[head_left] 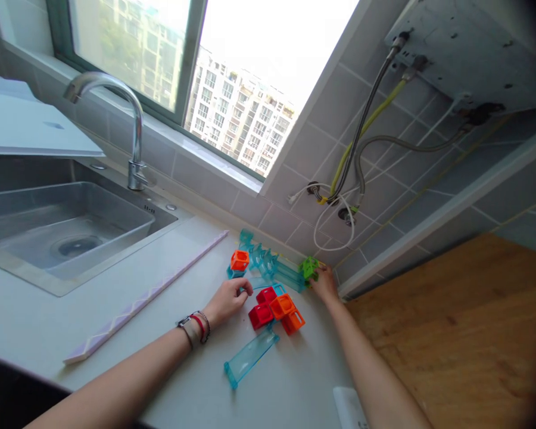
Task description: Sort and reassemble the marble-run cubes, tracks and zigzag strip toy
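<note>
My left hand (229, 299) rests over the counter with loosely curved fingers apart and no object visible in it. Just behind its fingertips stands an orange block (240, 260) on a blue one. To its right sit red toy blocks (261, 315) and orange toy blocks (281, 305), joined in a cluster. At the counter's far corner, my right hand (326, 285) has its fingers around green toy blocks (309, 268), partly hiding them. Beside these runs a translucent blue track piece (264, 261) with a wavy section. A flat translucent blue track piece (251, 356) lies nearer me.
A long pale purple strip (147, 298) lies across the white counter (183, 375). Left of it are a steel sink (67, 220) and a faucet (136, 131). Hoses and a white cable (334, 249) hang at the wall. A white power strip (349, 408) sits at the front right.
</note>
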`<state>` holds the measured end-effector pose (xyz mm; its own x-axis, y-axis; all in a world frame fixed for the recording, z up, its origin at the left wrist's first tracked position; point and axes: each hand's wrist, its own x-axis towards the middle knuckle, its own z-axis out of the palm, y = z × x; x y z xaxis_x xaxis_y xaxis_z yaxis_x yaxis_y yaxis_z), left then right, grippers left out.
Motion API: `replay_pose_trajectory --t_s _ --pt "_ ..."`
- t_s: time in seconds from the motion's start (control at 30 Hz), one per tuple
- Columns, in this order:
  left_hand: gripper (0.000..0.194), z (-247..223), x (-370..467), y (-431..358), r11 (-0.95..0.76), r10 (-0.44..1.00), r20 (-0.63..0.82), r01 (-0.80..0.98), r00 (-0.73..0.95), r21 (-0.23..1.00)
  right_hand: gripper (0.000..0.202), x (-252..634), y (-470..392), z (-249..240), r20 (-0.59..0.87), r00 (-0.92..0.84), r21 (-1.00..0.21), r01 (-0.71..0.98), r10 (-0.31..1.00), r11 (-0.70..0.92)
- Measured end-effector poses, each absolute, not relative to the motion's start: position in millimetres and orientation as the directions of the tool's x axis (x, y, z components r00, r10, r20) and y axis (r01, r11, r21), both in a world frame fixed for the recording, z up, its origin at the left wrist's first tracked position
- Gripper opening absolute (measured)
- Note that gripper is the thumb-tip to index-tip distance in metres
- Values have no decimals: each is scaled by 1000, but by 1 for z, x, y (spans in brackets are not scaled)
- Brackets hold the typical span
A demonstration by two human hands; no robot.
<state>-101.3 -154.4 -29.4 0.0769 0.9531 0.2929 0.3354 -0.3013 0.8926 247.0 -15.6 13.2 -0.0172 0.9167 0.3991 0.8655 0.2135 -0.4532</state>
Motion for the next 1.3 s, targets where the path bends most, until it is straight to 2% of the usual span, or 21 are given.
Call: replay_pose_trajectory --t_s 0.27,0.4,0.6,0.67,0.73,0.8,0.93,1.03,1.1,1.2,1.3 --pt "24 -32 -102 -153 -288 957 283 338 65 896 18 268 -35 33 429 -39 -470 844 903 259" --pt "26 -34 -101 -152 -287 957 281 341 67 895 24 277 -38 63 495 57 -525 815 867 246" --pt "23 -30 -102 -153 -317 948 308 337 81 887 47 274 -71 96 521 248 -671 711 817 212" --pt "20 -26 -102 -154 -338 941 324 300 98 892 53 267 -94 97 489 331 -761 613 807 209" --pt "15 -22 -101 -157 -357 934 337 248 120 900 53 256 -121 95 352 465 -922 323 812 215" --pt "17 -17 -99 -161 -378 923 353 189 151 906 48 239 -148 89 229 479 -972 72 847 222" --pt "39 -5 -95 -176 -416 883 388 58 262 907 37 187 -195 71 113 399 -948 -230 910 219" --pt "61 1 -92 -186 -423 853 404 -15 330 906 34 145 -216 59 67 283 -926 -339 957 165" --pt "54 2 -90 -190 -428 840 413 -39 352 903 35 126 -222 53 48 220 -917 -376 974 130" --pt "30 0 -91 -187 -433 846 420 -35 329 901 31 125 -222 45 39 209 -892 -434 977 128" --pt "26 -3 -97 -178 -380 884 381 -61 271 923 24 147 -216 35 17 256 -834 -530 966 155"
